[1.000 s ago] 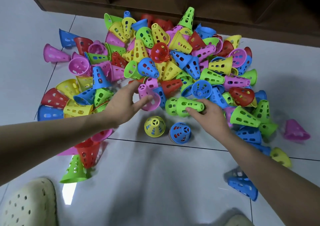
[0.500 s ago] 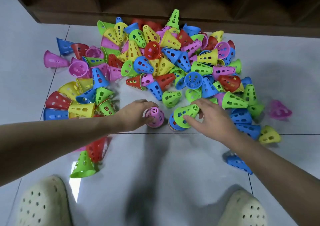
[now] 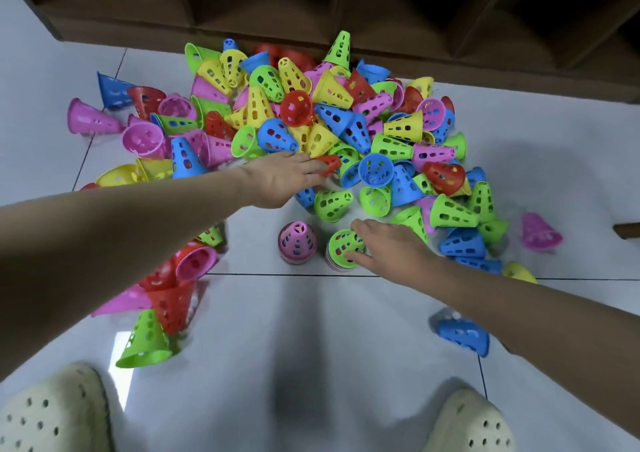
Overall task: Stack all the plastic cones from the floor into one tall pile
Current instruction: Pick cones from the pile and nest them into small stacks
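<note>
Big heap of cones [image 3: 311, 129] on the floor [image 3: 311, 330], right up against the shelf unit [image 3: 311, 1] behind. Two short stacks [image 3: 297, 243] side by side just in front of the heap. Few strays off left and right. Slippers [image 3: 52, 413] nearest, at the bottom.

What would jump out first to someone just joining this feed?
A big jumble of bright plastic cones spreads over the white floor against a dark wooden cabinet. Nearer, two short upright stacks stand side by side, one pink-topped, one green-topped. The left hand reaches a red cone at the heap's edge; the right hand touches the green-topped stack.
</note>
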`<state>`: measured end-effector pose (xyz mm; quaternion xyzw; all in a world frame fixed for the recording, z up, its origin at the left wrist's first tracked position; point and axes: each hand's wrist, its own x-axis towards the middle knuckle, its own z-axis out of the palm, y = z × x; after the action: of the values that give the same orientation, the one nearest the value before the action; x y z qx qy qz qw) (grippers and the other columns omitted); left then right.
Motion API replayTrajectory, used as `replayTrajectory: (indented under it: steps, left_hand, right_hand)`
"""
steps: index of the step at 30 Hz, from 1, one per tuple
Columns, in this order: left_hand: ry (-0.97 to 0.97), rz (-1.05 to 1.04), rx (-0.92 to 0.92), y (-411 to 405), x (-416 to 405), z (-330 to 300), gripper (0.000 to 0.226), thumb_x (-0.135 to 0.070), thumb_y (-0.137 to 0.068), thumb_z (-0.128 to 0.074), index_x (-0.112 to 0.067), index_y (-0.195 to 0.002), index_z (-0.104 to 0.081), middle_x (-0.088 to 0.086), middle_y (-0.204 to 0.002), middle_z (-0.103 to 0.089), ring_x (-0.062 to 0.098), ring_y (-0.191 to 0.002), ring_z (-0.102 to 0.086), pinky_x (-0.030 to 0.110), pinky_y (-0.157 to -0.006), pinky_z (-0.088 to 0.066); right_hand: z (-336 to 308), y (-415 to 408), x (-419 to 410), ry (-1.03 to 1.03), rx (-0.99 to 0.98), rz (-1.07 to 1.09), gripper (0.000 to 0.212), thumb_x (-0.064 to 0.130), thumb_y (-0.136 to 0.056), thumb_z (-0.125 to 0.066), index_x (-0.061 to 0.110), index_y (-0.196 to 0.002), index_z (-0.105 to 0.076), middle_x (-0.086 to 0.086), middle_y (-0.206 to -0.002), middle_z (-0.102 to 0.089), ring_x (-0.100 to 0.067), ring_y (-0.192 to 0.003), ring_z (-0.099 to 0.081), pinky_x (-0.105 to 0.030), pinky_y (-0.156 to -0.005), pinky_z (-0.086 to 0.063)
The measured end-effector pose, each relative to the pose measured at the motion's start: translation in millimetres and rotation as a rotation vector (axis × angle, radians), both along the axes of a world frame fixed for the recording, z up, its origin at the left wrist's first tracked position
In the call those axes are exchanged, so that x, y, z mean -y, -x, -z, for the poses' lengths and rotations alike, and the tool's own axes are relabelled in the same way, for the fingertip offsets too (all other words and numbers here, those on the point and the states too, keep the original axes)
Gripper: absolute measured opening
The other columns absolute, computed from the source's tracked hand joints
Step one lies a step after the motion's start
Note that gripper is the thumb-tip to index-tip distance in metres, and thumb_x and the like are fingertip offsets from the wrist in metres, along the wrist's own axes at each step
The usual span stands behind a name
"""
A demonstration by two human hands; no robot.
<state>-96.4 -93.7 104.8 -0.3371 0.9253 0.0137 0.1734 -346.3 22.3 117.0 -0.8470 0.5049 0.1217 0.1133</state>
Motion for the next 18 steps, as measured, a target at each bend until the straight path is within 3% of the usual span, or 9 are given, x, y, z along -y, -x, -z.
replayTrajectory:
  steps: [4,7,10,13,16,18]
  left_hand:
    - [0.002,0.015,0.070,3,7,3,0.084,-0.001,-0.089,-0.051,-0.025,-0.160,-0.013,-0.004,-0.165,-0.018,0.024,-0.147,-0.024,0.041,-0.119,-0.025]
    - [0.057,0.044,0.143,4,3,5,0.075,-0.006,-0.093,-0.052,-0.025,-0.158,-0.021,-0.001,-0.164,-0.020,0.024,-0.148,-0.022,0.041,-0.122,-0.020]
    - [0.219,0.119,0.183,5,-4,16,0.071,-0.013,-0.092,-0.056,-0.023,-0.156,-0.027,0.005,-0.156,-0.028,0.027,-0.142,-0.028,0.044,-0.121,-0.024]
    - [0.289,0.124,0.231,8,-8,23,0.059,-0.017,-0.094,-0.056,-0.025,-0.150,-0.039,0.010,-0.149,-0.032,0.029,-0.137,-0.033,0.047,-0.119,-0.026]
    - [0.315,0.135,0.253,3,-6,29,0.044,-0.019,-0.096,-0.054,-0.026,-0.139,-0.055,0.010,-0.148,-0.036,0.030,-0.136,-0.035,0.047,-0.119,-0.025]
    - [0.363,0.173,0.195,-4,-6,34,0.048,-0.019,-0.096,-0.052,-0.025,-0.144,-0.050,0.010,-0.145,-0.040,0.029,-0.132,-0.039,0.045,-0.116,-0.030]
  right_hand:
    - [2,8,6,0.018,0.113,0.153,0.059,0.072,-0.089,-0.046,0.022,-0.121,-0.052,0.007,-0.099,-0.064,-0.022,-0.093,-0.064,-0.037,-0.074,-0.050]
    - [11,14,18,0.024,0.303,0.371,0.053,0.067,-0.092,-0.046,0.021,-0.117,-0.056,0.012,-0.082,-0.056,-0.017,-0.086,-0.062,-0.033,-0.067,-0.042]
    - [17,15,38,0.028,0.338,0.396,0.046,0.053,-0.096,-0.054,0.016,-0.123,-0.055,0.005,-0.101,-0.058,-0.019,-0.096,-0.060,-0.031,-0.071,-0.038]
    - [20,7,57,-0.012,0.330,0.334,0.058,0.047,-0.097,-0.057,0.016,-0.143,-0.043,-0.004,-0.136,-0.051,-0.024,-0.116,-0.056,-0.040,-0.091,-0.048]
    - [20,-7,69,-0.128,0.365,0.272,0.065,0.046,-0.095,-0.062,0.023,-0.150,-0.037,-0.004,-0.143,-0.047,-0.025,-0.120,-0.054,-0.040,-0.096,-0.046]
    - [21,-16,74,-0.171,0.355,0.208,0.067,0.045,-0.093,-0.065,0.027,-0.150,-0.036,-0.005,-0.142,-0.048,-0.025,-0.121,-0.053,-0.038,-0.095,-0.046]
